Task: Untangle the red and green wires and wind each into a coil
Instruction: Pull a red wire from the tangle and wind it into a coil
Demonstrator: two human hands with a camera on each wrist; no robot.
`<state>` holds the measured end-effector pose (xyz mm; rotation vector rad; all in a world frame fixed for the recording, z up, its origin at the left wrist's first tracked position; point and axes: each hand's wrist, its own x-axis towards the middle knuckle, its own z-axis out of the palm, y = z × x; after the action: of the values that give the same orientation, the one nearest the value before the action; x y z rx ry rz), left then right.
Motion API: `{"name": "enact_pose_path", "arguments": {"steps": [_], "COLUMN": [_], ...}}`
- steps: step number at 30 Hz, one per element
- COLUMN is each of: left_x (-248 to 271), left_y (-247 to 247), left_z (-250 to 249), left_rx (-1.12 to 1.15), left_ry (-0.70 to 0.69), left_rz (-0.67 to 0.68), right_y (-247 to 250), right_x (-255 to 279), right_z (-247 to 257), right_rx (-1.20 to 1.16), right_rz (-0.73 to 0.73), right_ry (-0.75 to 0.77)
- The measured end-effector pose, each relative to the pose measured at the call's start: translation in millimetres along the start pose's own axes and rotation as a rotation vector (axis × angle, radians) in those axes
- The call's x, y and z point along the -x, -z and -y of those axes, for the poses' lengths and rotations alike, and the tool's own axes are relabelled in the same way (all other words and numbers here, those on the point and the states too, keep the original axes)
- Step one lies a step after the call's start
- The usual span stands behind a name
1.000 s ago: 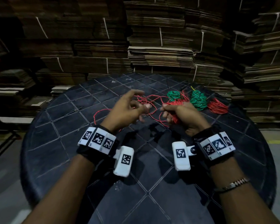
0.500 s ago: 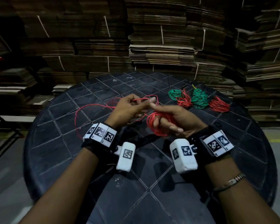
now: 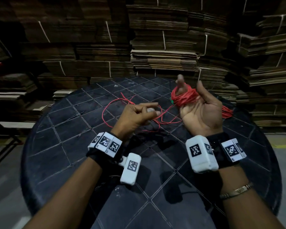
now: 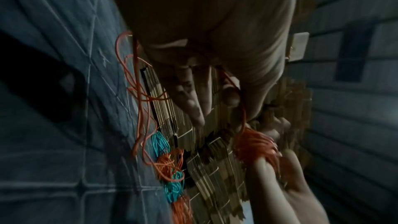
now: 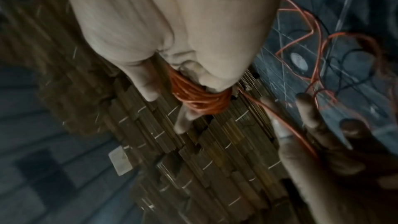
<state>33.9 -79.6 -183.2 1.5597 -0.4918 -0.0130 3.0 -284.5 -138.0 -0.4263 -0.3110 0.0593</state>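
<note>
Both hands have moved since before: the right hand (image 3: 201, 113) has turned palm up and lifted, with the red wire coil (image 3: 183, 97) wound round its raised fingers. Its thumb stands straight beside the coil. The left hand (image 3: 135, 115) pinches the loose red wire (image 3: 116, 103), which trails in loops on the round black table (image 3: 59, 146) toward its far edge.
</note>
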Motion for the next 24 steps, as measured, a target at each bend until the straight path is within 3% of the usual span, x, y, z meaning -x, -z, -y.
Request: {"name": "enact_pose_path", "arguments": {"steps": [2,6,9,14,16,19,24], "left_x": [2.5,5.8,5.8,3.4,1.6,-1.9,-0.8], "left_y": [-7.3,-7.7,-2.3,9.9,16.1,23.7,24.1], "left_z": [-0.4,-8.5,-10.1,-7.7,-6.0,-1.7,-6.9], "left_rx": [-0.045,0.025,0.013,-0.085,-0.136,-0.156,-0.159], "left_ry": [-0.072,-0.069,-0.104,-0.146,-0.161,-0.174,-0.178], "left_rz": [0.031,-0.004,-0.049,-0.057,-0.094,-0.173,-0.244], "right_y": [-2.6,0.1,-1.4,5.7,8.8,3.7,7.4], "right_x": [-1.6,-6.6,-5.7,-8.0,-6.5,-1.0,0.9], "right_z": [-8.2,-21.9,-26.1,-37.3,-37.4,-37.5,-32.3], "right_rx": [0.16,0.652,0.792,1.259,1.29,1.125,1.1], "right_rz": [-0.074,-0.264,-0.3,-0.301,-0.244,-0.19,-0.026], "right_ry": [0.028,0.104,0.049,-0.08,-0.205,-0.381,-0.548]}}
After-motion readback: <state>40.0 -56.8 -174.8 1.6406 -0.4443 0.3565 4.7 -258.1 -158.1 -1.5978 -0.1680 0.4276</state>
